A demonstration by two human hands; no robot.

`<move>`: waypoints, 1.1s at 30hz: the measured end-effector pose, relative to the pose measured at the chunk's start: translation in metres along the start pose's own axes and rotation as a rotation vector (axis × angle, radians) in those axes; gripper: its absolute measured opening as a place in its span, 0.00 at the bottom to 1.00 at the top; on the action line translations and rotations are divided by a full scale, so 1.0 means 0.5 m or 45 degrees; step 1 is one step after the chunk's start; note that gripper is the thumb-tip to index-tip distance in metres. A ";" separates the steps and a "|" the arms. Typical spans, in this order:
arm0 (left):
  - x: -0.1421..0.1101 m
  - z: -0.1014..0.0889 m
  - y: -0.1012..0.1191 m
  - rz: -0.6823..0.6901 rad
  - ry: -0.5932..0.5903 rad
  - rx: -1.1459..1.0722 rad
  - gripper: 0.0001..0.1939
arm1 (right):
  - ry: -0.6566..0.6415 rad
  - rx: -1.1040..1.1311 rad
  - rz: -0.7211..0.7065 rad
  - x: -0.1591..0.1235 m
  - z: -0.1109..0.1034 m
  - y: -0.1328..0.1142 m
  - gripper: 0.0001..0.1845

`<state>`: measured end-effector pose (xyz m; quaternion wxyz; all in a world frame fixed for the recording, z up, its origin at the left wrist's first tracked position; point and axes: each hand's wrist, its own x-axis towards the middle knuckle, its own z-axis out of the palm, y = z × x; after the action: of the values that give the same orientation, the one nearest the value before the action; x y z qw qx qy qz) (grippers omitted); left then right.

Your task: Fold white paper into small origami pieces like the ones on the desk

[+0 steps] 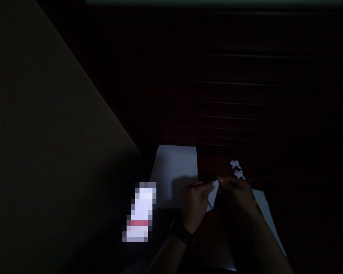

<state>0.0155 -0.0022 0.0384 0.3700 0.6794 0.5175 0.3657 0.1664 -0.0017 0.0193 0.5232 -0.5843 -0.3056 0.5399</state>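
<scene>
A small folded piece of white paper [213, 197] is held up in front of me, with creases showing near its lower end. My left hand [196, 201], a dark band round its wrist, is closed on the paper's left side. At the top corner, the fingers of my right hand [237, 192] are pinched together on the paper's tip. Dim light hides the finer folds and part of the right fingertips.
Behind my left hand lies a white sheet [174, 163]. A bright, pixelated rectangle [140, 211] is at left. Small folded paper pieces [237, 169] lie beyond my right hand. More white paper [271, 220] and a thin yellow object [260, 210] are beside my right forearm.
</scene>
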 end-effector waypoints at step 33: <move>-0.004 0.020 -0.020 -0.223 -0.001 -0.479 0.12 | 0.092 -0.035 -0.074 0.005 0.004 0.008 0.10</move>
<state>0.0196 -0.0035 0.0245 0.5210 0.5509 0.4970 0.4219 0.1644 0.0000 0.0151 0.5413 -0.6014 -0.3106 0.4989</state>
